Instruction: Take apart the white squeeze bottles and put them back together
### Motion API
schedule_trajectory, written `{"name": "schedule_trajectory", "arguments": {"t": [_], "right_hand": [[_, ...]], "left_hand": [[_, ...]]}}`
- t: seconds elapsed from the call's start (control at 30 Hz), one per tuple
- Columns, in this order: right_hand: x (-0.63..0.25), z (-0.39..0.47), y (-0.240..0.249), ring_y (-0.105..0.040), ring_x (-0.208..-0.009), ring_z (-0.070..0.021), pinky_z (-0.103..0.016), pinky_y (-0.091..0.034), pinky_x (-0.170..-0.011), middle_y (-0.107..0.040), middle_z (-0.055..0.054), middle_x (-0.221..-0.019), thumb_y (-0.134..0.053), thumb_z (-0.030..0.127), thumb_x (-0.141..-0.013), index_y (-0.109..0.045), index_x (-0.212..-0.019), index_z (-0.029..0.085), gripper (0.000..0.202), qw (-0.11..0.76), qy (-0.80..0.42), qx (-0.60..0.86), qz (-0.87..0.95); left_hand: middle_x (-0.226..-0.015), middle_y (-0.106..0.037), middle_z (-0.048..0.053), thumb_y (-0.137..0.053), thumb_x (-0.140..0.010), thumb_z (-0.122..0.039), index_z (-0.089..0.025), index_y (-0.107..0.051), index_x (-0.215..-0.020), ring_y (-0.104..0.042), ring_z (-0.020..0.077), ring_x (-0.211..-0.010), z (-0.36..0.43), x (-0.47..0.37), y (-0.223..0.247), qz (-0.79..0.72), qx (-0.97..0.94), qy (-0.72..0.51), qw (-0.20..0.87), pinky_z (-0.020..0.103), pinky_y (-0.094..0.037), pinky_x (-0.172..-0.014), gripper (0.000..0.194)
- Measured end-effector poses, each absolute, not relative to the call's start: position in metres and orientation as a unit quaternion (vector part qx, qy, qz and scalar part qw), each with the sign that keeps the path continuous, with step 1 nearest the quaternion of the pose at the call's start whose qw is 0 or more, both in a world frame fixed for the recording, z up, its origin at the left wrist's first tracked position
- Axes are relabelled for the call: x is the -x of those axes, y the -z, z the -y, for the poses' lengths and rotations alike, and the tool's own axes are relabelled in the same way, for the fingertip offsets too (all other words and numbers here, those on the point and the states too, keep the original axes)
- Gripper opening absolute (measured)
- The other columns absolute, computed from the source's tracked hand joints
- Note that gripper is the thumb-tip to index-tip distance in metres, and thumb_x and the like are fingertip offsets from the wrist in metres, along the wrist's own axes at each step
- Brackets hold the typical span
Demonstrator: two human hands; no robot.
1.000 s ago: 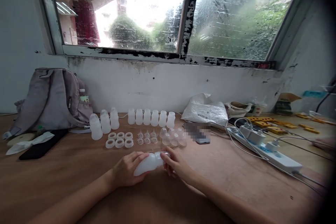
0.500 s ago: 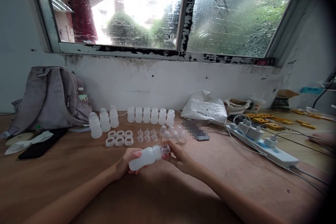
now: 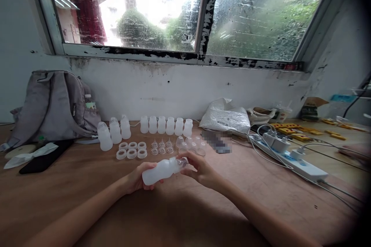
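Observation:
A frosted white baby bottle [image 3: 158,173] lies tilted in the air above the table, its capped end up to the right. My left hand [image 3: 140,177] is wrapped round its lower body. At the top, the fingers of my right hand [image 3: 198,168] close round the clear cap [image 3: 182,162]. Beyond them sit several white collar rings [image 3: 131,153], several clear nipples [image 3: 162,149] and several clear domed caps [image 3: 188,142]. Open bottle bodies [image 3: 161,125] stand in a row behind these. To their left are three capped bottles [image 3: 115,131].
At the left, a grey backpack [image 3: 55,104] stands by a black flat case [image 3: 43,160] with a tissue on it. A silvery bag [image 3: 224,117] lies against the wall. Rightward are a power strip [image 3: 304,166] with cables and yellow pieces [image 3: 290,131]. Another person's hand [image 3: 355,150] is blurred at the right edge.
My right hand's fingers have shifted on the cap, with the thumb and index now spread a little differently. The bottle stays in my left hand, and the camera view has moved slightly.

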State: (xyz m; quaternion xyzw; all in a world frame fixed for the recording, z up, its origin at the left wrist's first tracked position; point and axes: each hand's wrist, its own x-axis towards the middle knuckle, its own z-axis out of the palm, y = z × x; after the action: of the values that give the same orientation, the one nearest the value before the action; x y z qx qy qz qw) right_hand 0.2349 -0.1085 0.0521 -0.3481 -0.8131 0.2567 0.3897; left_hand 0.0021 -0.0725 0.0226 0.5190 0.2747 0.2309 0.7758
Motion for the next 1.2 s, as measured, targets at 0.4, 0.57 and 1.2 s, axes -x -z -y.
{"name": "schedule_trajectory", "arguments": {"t": [0.4, 0.57, 1.2], "right_hand": [[-0.236, 0.109, -0.046, -0.05, -0.052, -0.009, -0.021, -0.041, -0.047, -0.051, 0.001, -0.065, -0.05, 0.039, -0.079, -0.049, -0.103, 0.018, 0.032, 0.371, -0.314, 0.421, 0.766], [-0.234, 0.114, -0.043, -0.047, -0.047, -0.0076, -0.019, -0.038, -0.043, -0.048, 0.003, -0.059, -0.045, 0.041, -0.081, -0.051, -0.097, 0.018, 0.029, 0.382, -0.323, 0.441, 0.746], [-0.227, 0.12, -0.042, -0.044, -0.04, -0.0068, -0.017, -0.033, -0.037, -0.045, 0.005, -0.051, -0.042, 0.045, -0.081, -0.047, -0.091, 0.018, 0.03, 0.42, -0.319, 0.46, 0.715]], "left_hand": [[-0.098, -0.059, 0.007, -0.057, -0.071, -0.034, -0.016, -0.054, -0.108, -0.056, 0.018, -0.084, 0.093, -0.006, -0.026, -0.312, -0.744, -0.352, 0.475, 0.025, -0.046, -0.07, 0.041], [-0.112, -0.053, 0.007, -0.054, -0.075, -0.026, -0.023, -0.037, -0.124, -0.051, 0.0196, -0.098, 0.092, -0.006, -0.014, -0.236, -0.875, -0.396, 0.144, 0.033, -0.043, -0.083, 0.052], [-0.104, -0.057, 0.006, -0.042, -0.079, -0.045, -0.023, -0.042, -0.115, -0.056, 0.0206, -0.089, 0.1, -0.041, -0.063, -0.317, -0.913, -0.251, 0.047, 0.031, -0.044, -0.075, 0.042]]}}
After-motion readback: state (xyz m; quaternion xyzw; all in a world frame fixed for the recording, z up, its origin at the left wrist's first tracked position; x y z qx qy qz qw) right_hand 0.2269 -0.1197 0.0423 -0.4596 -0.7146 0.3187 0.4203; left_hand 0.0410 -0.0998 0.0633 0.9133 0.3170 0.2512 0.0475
